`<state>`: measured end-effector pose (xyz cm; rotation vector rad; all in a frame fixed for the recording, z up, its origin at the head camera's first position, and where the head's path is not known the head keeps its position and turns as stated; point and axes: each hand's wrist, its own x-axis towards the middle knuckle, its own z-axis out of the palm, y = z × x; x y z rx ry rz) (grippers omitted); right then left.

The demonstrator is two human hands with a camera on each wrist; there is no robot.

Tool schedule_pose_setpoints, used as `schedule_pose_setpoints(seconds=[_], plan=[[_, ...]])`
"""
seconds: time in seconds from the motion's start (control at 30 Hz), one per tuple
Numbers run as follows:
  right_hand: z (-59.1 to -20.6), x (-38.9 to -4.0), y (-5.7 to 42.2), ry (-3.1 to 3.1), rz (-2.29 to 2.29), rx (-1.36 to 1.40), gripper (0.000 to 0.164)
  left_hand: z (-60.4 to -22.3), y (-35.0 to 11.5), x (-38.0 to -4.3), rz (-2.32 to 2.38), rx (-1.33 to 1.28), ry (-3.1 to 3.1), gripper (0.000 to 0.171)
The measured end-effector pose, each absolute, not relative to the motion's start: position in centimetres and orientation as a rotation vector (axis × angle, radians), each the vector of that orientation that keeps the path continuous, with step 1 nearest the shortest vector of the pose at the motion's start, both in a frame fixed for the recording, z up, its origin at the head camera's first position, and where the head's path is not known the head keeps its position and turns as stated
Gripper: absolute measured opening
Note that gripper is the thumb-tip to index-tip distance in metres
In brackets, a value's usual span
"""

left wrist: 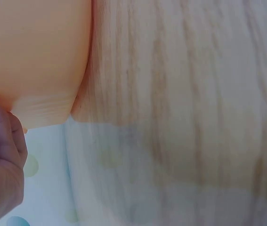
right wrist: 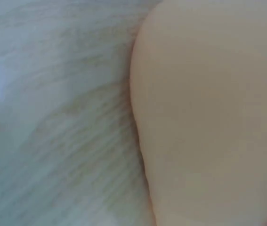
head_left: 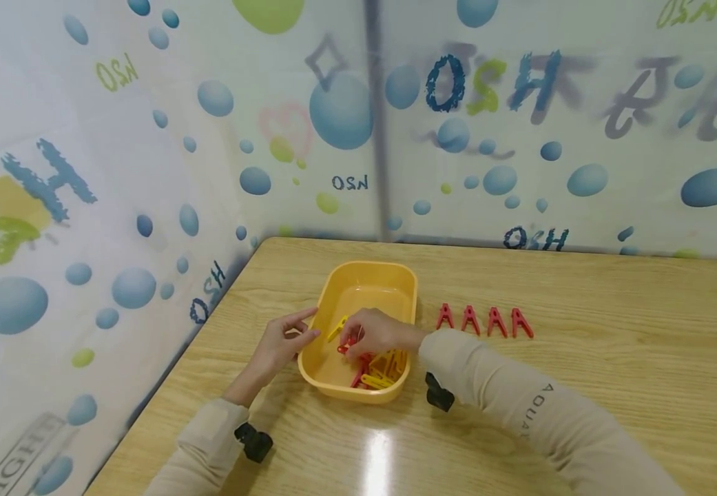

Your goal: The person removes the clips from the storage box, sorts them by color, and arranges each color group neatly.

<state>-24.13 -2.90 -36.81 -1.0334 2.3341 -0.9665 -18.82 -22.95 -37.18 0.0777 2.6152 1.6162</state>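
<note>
A yellow plastic tub [head_left: 367, 395] stands on the wooden table. Inside it, mostly at the near right, lie several yellow clothespins [head_left: 378, 381] and some red ones, partly covered by my right hand [head_left: 373, 332]. That hand reaches over the tub's right side and pinches a red clothespin [head_left: 344, 348] low inside the tub. My left hand [head_left: 280, 344] holds the tub's left rim; its bent fingers also show in the left wrist view beside the tub wall [left wrist: 39, 56]. Only the tub's outer wall [right wrist: 208, 103] and tabletop appear in the right wrist view.
To the right of the tub, several red clothespins [head_left: 470, 320] stand in a row on the table [head_left: 612, 331]. A curtain-like sheet [head_left: 346, 200] printed with bubbles and letters borders the table's back and left edges.
</note>
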Motion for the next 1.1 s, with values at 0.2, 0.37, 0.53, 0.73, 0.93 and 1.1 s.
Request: schedule_pose_setpoints(seconds=[0.2,0.37,0.53,0.73,0.93,1.1], plan=[[-35.6,-24.4,-1.9,2.329,-1.103,-1.034,0.011,-37.2,-23.0,-18.8,1.625,0.090,2.622,0.045],[-34.6,-25.0,-0.8,2.380,-1.188,-1.021,0.017,-37.3,-23.1,-18.9,1.627,0.092,2.631,0.045],[-33.3,-25.3,1.1,2.443,-1.228,-0.942,0.020,-37.3,-23.0,-18.8,1.633,0.095,2.627,0.045],[-31.6,-25.5,4.5,2.538,-1.258,-0.922,0.020,-37.3,-23.0,-18.8,1.642,0.081,2.616,0.045],[-31.2,-25.5,9.8,2.587,-1.267,-0.841,0.020,-37.5,-23.1,-19.1,1.627,0.064,2.616,0.046],[-31.4,-25.2,14.9,2.626,-1.293,-0.721,0.024,-37.4,-23.1,-19.0,1.596,0.068,2.638,0.046]])
